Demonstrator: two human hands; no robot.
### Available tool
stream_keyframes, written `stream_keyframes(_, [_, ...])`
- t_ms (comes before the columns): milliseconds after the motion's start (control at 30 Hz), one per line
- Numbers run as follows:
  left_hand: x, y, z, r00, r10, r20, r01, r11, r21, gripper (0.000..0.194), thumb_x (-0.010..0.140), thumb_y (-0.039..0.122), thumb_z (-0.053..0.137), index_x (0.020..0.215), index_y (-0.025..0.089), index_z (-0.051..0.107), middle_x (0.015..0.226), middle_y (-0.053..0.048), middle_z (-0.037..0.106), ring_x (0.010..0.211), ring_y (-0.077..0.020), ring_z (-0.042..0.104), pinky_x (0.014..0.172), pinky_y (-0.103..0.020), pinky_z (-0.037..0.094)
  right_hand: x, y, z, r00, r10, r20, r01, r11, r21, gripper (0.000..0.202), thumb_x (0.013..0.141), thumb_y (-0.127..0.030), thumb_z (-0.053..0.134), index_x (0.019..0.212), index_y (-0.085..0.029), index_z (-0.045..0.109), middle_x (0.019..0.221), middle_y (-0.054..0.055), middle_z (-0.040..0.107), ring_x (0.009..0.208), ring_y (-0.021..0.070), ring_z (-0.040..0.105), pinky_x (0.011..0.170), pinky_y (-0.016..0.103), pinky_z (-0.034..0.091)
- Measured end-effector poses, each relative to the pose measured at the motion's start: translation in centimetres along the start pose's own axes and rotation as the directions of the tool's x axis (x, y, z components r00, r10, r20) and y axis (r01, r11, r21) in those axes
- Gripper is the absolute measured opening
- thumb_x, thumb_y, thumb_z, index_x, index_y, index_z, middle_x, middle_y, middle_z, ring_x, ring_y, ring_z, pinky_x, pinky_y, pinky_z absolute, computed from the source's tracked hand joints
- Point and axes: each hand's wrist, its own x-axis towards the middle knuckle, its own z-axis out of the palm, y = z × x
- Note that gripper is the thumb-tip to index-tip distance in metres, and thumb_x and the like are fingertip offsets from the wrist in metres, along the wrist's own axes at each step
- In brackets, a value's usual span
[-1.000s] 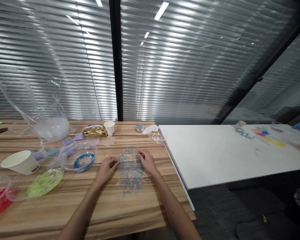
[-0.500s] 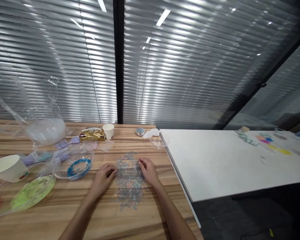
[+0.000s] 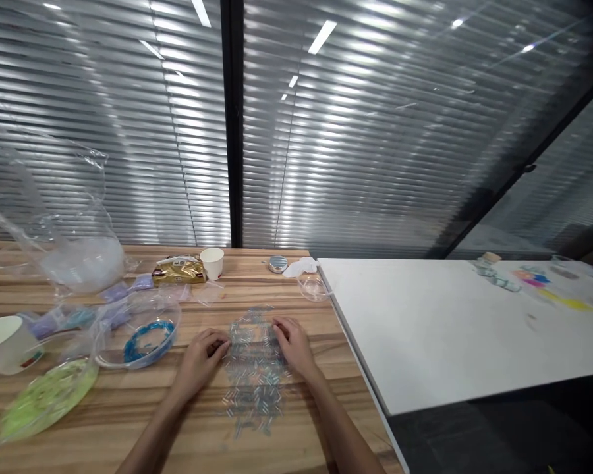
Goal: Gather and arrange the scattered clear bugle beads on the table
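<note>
A sheet of clear, bluish bead-like pieces [image 3: 254,368] lies flat on the wood-grain table [image 3: 257,454], between my hands. My left hand [image 3: 208,347] is at its upper left edge, thumb and index finger pressed together there. On the opposite side my right hand [image 3: 289,337] touches the upper right edge, its fingers bent and close together. Whatever is between the fingertips of either hand is too small to make out.
To the left are a clear bowl with a blue ring [image 3: 148,341], a lime-green dish [image 3: 49,398], a white tub [image 3: 2,342] and a large plastic bag [image 3: 82,263]. Behind stand a paper cup [image 3: 212,263], a gold packet [image 3: 178,270] and a round tin [image 3: 277,264]. A white table [image 3: 425,329] adjoins at right.
The view has shifted slightly, so the table items sit a little lower and the left ones further left. Both hands keep their places at the sheet's edges.
</note>
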Motion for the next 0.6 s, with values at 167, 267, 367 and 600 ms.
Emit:
stream_keyframes(167, [0.2,-0.1,0.1,0.999,-0.036,-0.023,0.035,0.999,-0.037,0.031,0.08,0.046,0.051,0.077,0.018,0.066,0.086,-0.008,0.064,0.084,-0.0241,0.058,0.076,-0.034,0.046,0.0,0.0,0.2,0.999,-0.033,-0.009,0.033,0.999,-0.009,0.026,0.09,-0.022,0.043,0.103,-0.017,0.064,0.102,0.007,0.063,0.097,0.0188,0.057,0.088,0.032,0.044])
stream_keyframes(267, [0.2,-0.1,0.1,0.999,-0.041,-0.03,0.04,0.999,-0.03,0.032,0.079,0.046,0.052,0.076,0.018,0.067,0.085,-0.009,0.065,0.083,-0.0246,0.059,0.074,-0.035,0.046,0.1,-0.1,0.2,0.998,-0.057,-0.03,0.057,0.998,-0.019,0.027,0.09,-0.021,0.041,0.103,-0.016,0.064,0.101,0.008,0.063,0.096,0.019,0.057,0.087,0.033,0.044])
stream_keyframes(367, [0.2,0.0,0.1,0.999,-0.04,-0.031,0.04,0.999,-0.02,0.033,0.08,0.046,0.051,0.076,0.018,0.067,0.086,-0.009,0.065,0.083,-0.0247,0.059,0.074,-0.035,0.047,0.1,-1.4,-0.2,0.992,-0.102,-0.076,0.103,0.995,-0.001,0.027,0.089,-0.021,0.041,0.103,-0.015,0.063,0.098,0.008,0.063,0.093,0.0189,0.057,0.085,0.032,0.044])
stream_keyframes(600, [0.0,0.0,0.1,0.998,-0.009,-0.058,0.008,1.0,-0.03,0.03,0.08,0.043,0.051,0.077,0.017,0.066,0.08,-0.008,0.064,0.078,-0.0229,0.059,0.074,-0.034,0.047,-3.6,-13.7,-1.4,0.958,-0.279,-0.066,0.285,0.898,0.336,0.022,0.093,-0.024,0.042,0.094,-0.017,0.063,0.095,0.004,0.064,0.093,0.0117,0.058,0.086,0.022,0.044])
